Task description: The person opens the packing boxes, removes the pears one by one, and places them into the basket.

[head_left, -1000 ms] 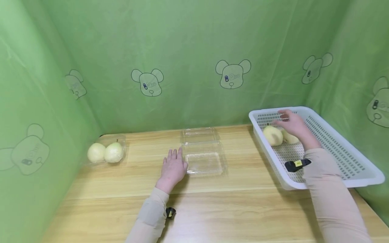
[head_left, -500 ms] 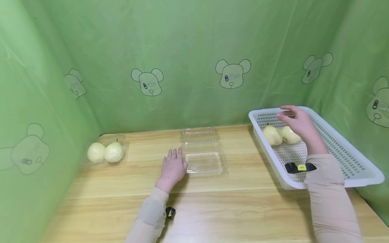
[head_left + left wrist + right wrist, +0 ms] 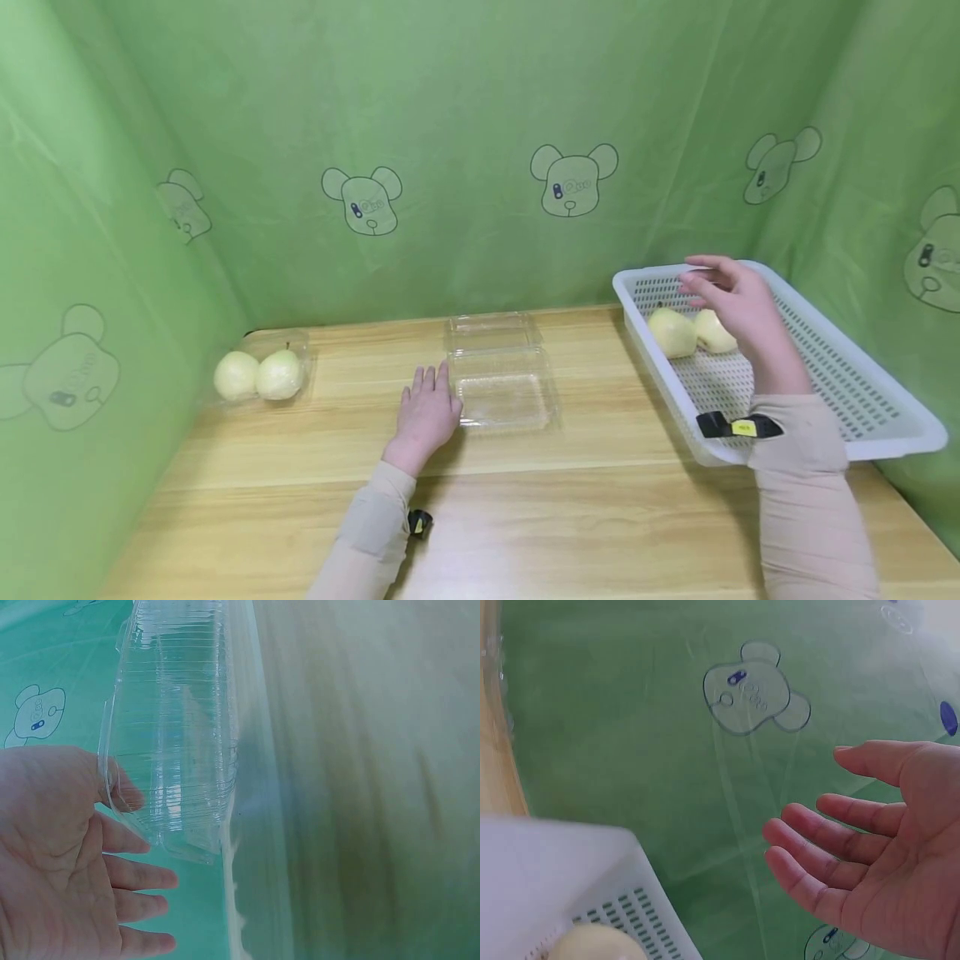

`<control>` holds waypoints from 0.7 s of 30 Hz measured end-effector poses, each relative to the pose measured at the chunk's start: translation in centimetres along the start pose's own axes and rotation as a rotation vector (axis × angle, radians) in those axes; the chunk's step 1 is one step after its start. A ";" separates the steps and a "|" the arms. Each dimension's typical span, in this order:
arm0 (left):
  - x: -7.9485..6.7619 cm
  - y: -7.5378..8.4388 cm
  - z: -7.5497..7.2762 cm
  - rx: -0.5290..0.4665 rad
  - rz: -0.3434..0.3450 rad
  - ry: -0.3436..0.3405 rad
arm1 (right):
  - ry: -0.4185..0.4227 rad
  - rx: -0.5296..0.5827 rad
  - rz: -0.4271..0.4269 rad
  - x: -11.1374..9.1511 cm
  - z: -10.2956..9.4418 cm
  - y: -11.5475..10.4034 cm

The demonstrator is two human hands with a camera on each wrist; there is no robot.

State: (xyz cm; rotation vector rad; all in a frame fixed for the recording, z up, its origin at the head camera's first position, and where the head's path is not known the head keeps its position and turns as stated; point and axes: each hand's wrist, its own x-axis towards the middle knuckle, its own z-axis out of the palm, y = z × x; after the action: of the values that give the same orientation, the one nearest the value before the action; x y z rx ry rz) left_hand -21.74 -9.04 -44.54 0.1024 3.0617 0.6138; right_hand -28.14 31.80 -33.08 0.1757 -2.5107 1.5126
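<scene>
My left hand [image 3: 429, 414] lies beside a clear plastic clamshell box [image 3: 504, 402] whose lid is folded back toward the curtain. In the left wrist view the thumb is at the box's side wall, and the other fingers are straight. Over a white plastic basket [image 3: 892, 392] hovers my right hand [image 3: 746, 308], its fingers loosely bent around nothing. Below it in the basket sit two pale yellow pears, the left pear [image 3: 672, 333] whole in view and the right pear [image 3: 712, 332] partly covered by the hand. The right wrist view shows the palm [image 3: 907, 877] and fingers holding nothing.
At the far left of the wooden table [image 3: 525, 525], a second clear box [image 3: 300, 346] holds two pears [image 3: 279, 375]. Green curtains [image 3: 465, 167] with bear-head prints rise behind the table and along both sides. The basket stands at the table's right.
My right hand has lifted slightly and shifted right, away from the pears, uncovering more of the right pear than a second ago. The left hand and its box have stayed put.
</scene>
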 end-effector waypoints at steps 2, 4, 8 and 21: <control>0.0 0.0 -0.1 0.001 -0.001 -0.003 | 0.010 0.021 -0.018 -0.3 0.3 -0.4; 0.0 0.0 -0.1 0.001 0.002 -0.003 | 0.018 0.033 -0.031 -0.6 0.7 -0.8; 0.0 0.0 -0.2 0.001 0.004 -0.002 | 0.024 0.041 -0.051 -1.2 1.5 -1.7; 0.1 -0.1 -0.3 0.006 0.002 -0.003 | -0.023 0.111 -0.146 -2.4 4.2 -3.7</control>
State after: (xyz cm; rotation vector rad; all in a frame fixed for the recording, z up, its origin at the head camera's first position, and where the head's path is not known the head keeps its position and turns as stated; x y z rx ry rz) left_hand -21.83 -9.20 -44.31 0.1072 3.0608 0.6043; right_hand -25.52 26.32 -32.40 0.3860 -2.3742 1.5987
